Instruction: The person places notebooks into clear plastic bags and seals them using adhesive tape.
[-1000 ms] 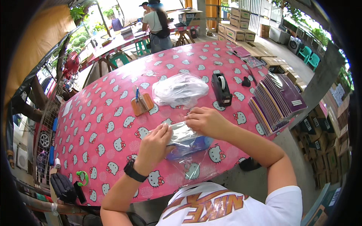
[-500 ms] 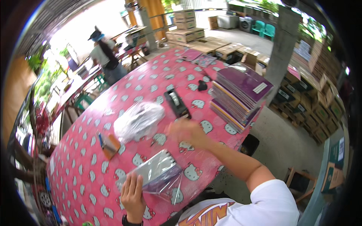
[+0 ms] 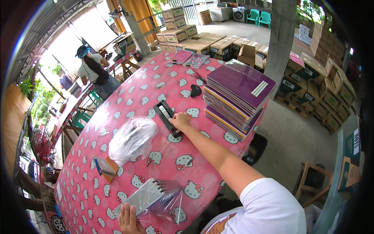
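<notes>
My left hand (image 3: 130, 220) lies with fingers stretched out on the near end of a spiral notebook (image 3: 146, 194) with a pale cover. Loose clear plastic wrap (image 3: 169, 202) spreads from the notebook's right side. Farther off, my right hand (image 3: 180, 121) is at a black tape dispenser (image 3: 165, 115), its fingers bent and pressed together over the dispenser's right side. Whether a strip of tape is between them is too small to see. A white tape roll sits in the dispenser.
Left of the dispenser lies a crumpled clear plastic bag (image 3: 133, 140), near an orange-brown holder (image 3: 109, 170) with a blue pen. A tall stack of purple spiral notebooks (image 3: 237, 87) stands at the right edge. A black object (image 3: 195, 91) lies beside it. Another person (image 3: 97, 72) stands far left.
My right hand has come to the tape dispenser from the space just nearer to me. My left hand stays on the notebook. The whole view has shifted slightly.
</notes>
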A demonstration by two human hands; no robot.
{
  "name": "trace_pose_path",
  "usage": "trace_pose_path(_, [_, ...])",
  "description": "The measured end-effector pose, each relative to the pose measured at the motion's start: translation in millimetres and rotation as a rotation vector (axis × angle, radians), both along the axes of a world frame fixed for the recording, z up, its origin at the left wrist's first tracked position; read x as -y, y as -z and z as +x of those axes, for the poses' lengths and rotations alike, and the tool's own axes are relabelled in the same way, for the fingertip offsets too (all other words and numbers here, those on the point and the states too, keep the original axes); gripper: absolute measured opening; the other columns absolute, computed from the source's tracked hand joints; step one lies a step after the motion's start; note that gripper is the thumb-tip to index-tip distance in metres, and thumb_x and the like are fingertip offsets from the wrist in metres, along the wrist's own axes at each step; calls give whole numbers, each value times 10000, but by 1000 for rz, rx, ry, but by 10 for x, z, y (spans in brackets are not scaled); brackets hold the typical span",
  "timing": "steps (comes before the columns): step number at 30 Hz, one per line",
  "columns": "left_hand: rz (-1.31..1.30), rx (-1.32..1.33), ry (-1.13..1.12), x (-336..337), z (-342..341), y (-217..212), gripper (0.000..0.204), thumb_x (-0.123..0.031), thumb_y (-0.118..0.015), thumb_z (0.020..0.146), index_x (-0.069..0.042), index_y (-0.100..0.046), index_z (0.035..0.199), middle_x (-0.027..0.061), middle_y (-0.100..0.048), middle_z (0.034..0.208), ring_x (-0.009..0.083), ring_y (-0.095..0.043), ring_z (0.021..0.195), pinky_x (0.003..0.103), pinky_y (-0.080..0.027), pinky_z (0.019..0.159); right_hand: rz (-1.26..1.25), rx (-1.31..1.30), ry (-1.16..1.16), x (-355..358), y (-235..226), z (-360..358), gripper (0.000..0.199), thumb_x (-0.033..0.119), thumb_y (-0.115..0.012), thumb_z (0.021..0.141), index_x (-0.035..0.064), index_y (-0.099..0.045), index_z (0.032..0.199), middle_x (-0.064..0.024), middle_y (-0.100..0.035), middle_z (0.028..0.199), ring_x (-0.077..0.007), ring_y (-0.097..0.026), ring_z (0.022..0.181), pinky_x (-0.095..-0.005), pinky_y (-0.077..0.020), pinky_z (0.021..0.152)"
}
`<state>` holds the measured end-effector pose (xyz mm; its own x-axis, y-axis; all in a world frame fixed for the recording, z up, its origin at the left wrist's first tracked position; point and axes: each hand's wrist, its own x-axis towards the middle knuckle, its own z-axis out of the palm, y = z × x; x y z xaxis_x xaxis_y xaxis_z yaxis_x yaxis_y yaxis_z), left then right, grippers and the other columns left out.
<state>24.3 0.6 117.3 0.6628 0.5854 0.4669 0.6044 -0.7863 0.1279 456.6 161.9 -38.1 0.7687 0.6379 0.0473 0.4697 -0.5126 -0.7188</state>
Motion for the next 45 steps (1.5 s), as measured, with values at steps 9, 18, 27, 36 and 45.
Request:
trace_pose_path(9, [2,34,11,-23,28,17,346,-68,-496,871,-67,-586,1205,183,-544,1245,364,-512,1155,442,-410,947,219,-627,-39,-44,71,101,292,356,-726,726,80,-703,818,-103,-674,862,-255,-593,945,-407,-502,751])
trace_pose_path(18, [42,4,12,-40,-34,107,339,-132,-456,890,-22,-573,1188,173,-547,1249,364,-487,1191,453,-370,960,814,-401,-107,581,354,-209,159,168,-709,784,25,-674,841,-43,-628,644,-124,-508,448,-242,-410,445])
trace_pose_path(27, [69,54,27,-97,38,130,430,41,-528,734,-57,-610,1144,146,-577,1216,324,-528,1155,423,-409,930,298,-1330,-200,710,454,230,236,270,-753,758,70,-627,761,6,-583,648,-51,-449,461,-199,-319,381])
trace_pose_path(36, [95,64,17,-83,-44,114,389,25,-526,761,-59,-621,1128,138,-588,1198,305,-541,1142,409,-422,914,315,-681,-84,941,417,-94,234,201,-768,726,7,-643,764,-51,-622,616,-80,-479,462,-228,-364,421])
trace_pose_path(45, [119,94,71,-176,-72,236,397,5,-534,776,-84,-605,1157,109,-576,1222,284,-532,1150,407,-416,924,-223,144,-24,1153,70,-6,179,168,-644,746,-5,-653,701,-153,-658,694,-259,-662,657,-392,-522,583])
